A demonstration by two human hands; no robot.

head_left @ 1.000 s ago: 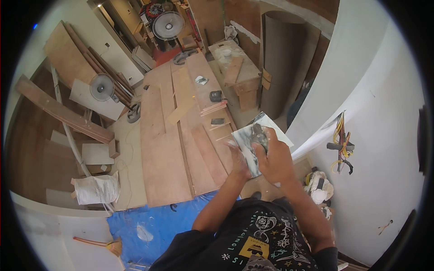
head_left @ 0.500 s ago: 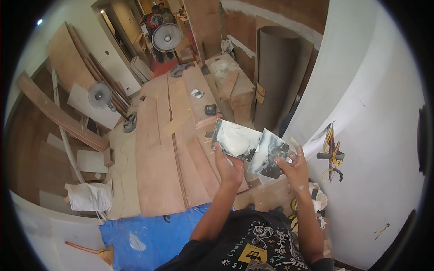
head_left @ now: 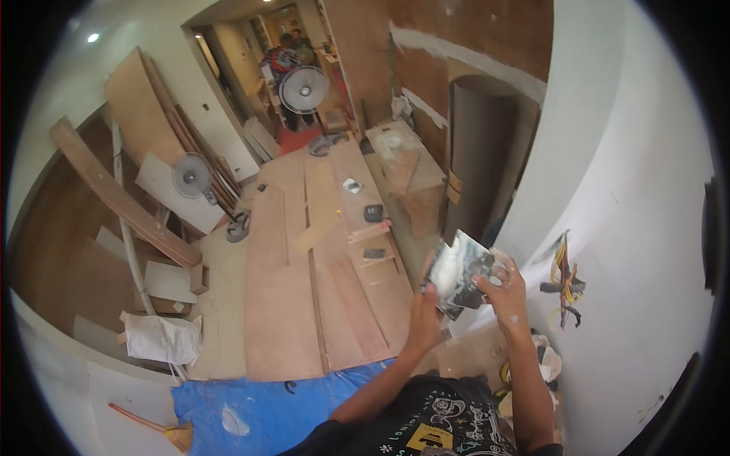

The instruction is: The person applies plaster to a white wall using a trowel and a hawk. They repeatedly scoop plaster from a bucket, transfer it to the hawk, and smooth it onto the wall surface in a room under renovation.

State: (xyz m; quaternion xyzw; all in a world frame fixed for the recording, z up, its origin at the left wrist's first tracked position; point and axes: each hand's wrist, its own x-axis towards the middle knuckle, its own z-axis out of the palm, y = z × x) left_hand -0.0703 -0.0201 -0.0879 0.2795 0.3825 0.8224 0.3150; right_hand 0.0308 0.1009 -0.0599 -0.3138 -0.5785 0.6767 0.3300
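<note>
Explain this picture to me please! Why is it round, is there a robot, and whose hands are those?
There's no robot here. A person wears a camera on their head, looking down. Its very wide lens makes the picture round and bends straight lines. You can see the person's dark shirt and their two bare hands: the left hand and the right hand. Each holds one of two flat plates, smeared and overlapping, with white paste showing. Beyond them are wood boards. A black thing and a shiny scrap lie on those, too small to name surely. Nearer is a blue sheet.
</note>
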